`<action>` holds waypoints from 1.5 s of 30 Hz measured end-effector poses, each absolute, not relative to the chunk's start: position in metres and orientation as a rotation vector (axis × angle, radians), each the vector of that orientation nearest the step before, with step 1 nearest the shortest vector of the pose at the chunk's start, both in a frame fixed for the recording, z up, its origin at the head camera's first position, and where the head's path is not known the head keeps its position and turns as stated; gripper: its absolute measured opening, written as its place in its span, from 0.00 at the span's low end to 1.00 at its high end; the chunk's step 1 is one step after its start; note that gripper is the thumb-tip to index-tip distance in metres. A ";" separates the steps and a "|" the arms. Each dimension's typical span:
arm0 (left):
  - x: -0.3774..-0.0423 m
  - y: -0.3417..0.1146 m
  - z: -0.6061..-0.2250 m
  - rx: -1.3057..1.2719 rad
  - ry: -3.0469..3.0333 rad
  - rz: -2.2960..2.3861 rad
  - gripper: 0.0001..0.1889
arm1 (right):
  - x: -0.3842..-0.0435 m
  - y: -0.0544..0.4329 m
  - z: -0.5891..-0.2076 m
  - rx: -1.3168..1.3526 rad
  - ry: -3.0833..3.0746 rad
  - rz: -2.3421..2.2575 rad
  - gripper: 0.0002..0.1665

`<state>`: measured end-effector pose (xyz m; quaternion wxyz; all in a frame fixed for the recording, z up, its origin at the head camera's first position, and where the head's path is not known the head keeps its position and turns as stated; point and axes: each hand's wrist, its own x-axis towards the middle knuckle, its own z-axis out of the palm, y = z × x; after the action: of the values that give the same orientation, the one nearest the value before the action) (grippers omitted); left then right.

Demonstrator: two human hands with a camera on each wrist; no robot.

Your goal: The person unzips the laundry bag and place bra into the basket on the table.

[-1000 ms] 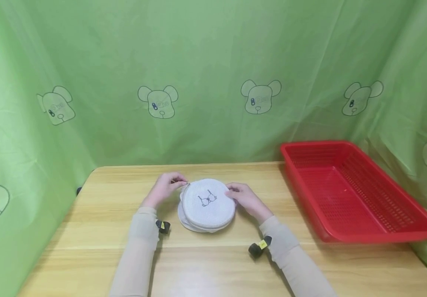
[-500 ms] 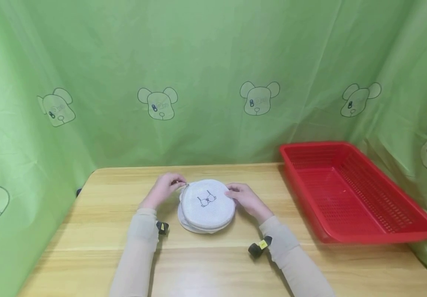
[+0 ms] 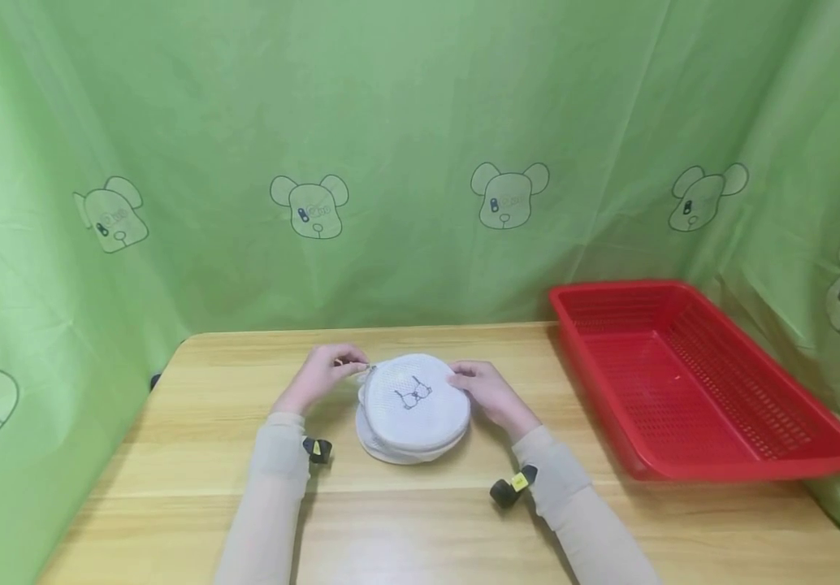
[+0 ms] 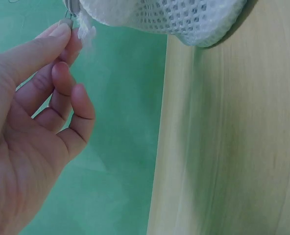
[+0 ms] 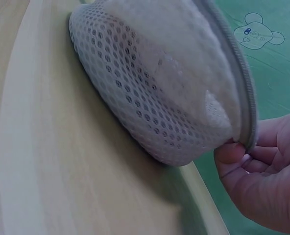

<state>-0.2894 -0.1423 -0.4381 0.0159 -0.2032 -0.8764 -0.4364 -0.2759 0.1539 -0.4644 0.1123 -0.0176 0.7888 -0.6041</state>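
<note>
A round white mesh laundry bag (image 3: 420, 418) with a bra printed on its top stands on the table, its lid side slightly tilted. With thumb and forefinger my left hand (image 3: 323, 375) pinches the small zipper pull (image 4: 66, 21) at the bag's far left rim; the other fingers curl loosely in the left wrist view. My right hand (image 3: 495, 392) pinches the right rim of the bag, thumb on top. The right wrist view shows the grey zipper (image 5: 245, 93) running along the rim above the honeycomb mesh side. What is inside the bag cannot be seen.
To the right stands a red plastic basket (image 3: 632, 455) with slotted walls, on the wooden table (image 3: 405, 536). Green printed curtains (image 3: 405, 268) enclose the table at the back and both sides. Each wrist carries a small black camera (image 3: 505, 492).
The bag has shifted slightly to the right and its top has turned a little. Both hands keep their grip, with only small movement.
</note>
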 end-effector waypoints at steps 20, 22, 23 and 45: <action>-0.288 -0.148 -0.435 -0.635 -2.759 -1.421 0.05 | -0.278 0.154 -0.470 0.082 2.382 -1.846 0.21; -0.288 -0.148 -0.435 -0.643 -2.759 -1.415 0.05 | -0.279 0.154 -0.470 0.083 2.376 -1.851 0.21; -0.288 -0.148 -0.436 -0.648 -2.758 -1.411 0.05 | -0.279 0.154 -0.470 0.079 2.380 -1.850 0.21; -0.289 -0.147 -0.437 -0.672 -2.756 -1.418 0.05 | -0.279 0.153 -0.470 0.150 2.393 -1.889 0.19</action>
<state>-0.2890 -0.1473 -0.4366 -0.0149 -0.2118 -0.8689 -0.4471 -0.2787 0.1532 -0.4699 0.0444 0.0490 0.7832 -0.6183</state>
